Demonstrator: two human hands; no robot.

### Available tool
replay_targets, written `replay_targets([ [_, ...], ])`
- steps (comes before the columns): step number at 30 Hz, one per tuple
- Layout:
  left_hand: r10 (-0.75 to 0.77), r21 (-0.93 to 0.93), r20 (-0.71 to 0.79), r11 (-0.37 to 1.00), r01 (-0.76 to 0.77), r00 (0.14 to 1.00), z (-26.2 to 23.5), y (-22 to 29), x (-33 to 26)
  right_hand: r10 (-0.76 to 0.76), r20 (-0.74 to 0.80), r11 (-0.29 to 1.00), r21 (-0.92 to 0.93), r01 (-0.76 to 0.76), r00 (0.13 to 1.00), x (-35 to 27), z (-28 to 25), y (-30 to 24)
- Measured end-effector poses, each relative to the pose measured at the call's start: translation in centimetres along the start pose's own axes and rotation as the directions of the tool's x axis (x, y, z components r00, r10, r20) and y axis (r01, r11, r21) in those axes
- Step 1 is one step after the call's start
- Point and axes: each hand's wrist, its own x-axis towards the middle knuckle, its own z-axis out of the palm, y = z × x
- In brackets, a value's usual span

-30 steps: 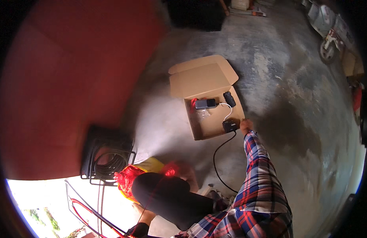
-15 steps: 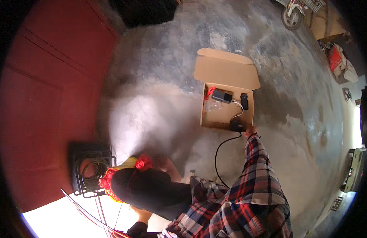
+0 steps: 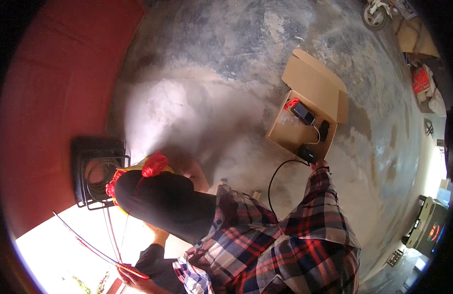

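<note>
My right hand is at the near right corner of an open cardboard box, pinched on its edge; the cuff hides part of the fingers. Inside lie a dark power bank with a white cable, a black device beside my hand, another black piece and some red cord. At the lower left, my left hand is closed around a bundle of thin cords with a red-orange end. A red ball of string rests on my black-trousered knee.
Left of my knee, a black metal-framed stool stands against a red door. A black cable loops from the box toward me. At the far right are a wheel, sacks and a pale boxy appliance.
The box has shifted right across the floor and turned clockwise, with my right hand at its corner. My left hand and the cords have come further into view.
</note>
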Motion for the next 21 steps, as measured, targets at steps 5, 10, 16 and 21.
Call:
replay_targets([
  [5,0.21,0.181,-0.109,0.965,-0.188,0.972,-4.8,-6.8,-0.7,0.54,0.573,0.536,-0.799,0.273,0.616,-8.8,3.6,-14.8],
  [10,-0.303,-0.385,-0.14,0.894,0.23,0.943,-6.6,12.0,1.5,0.572,0.63,0.585,-0.762,0.277,0.525,-8.8,4.1,-17.0],
  [16,-0.495,-0.571,-0.176,0.756,0.321,0.851,-6.0,7.5,-1.5,-0.141,0.368,0.844,-0.44,0.306,0.919,-2.2,4.7,-2.4],
  [21,-0.455,-0.522,-0.229,0.803,0.286,0.861,-8.3,12.0,-1.7,0.087,0.189,0.933,-0.359,-0.013,0.978,-1.1,11.2,-15.1],
])
